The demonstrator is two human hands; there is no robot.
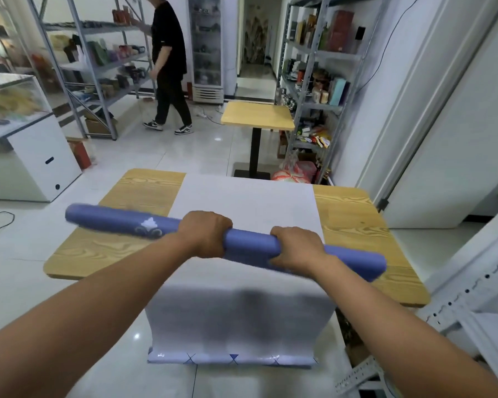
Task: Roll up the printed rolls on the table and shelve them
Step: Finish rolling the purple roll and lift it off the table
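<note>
The left hand [204, 234] is gripping the blue printed roll [249, 243] from above, knuckles up, fingers curling over the far side of the tube. The right hand [296, 248] is clamping the same roll just beside it in the same overhand way, with a short stretch of tube showing between the two fists. Both forearms are reaching forward from the lower corners, nearly straight, converging on the roll.

The roll is lying slantwise above the wooden table [354, 222], its left end sticking out past the table's left edge and higher, its right end lower; whether it is touching the surface cannot be told. Under it a white sheet [242, 202] is covering the middle of the table and hanging over the near edge, its printed bottom hem curling upward.

Beyond, a small wooden table [258, 114] is standing by a metal shelf [314, 56], and a person in black [168, 64] is reaching into another shelf [98, 30].
</note>
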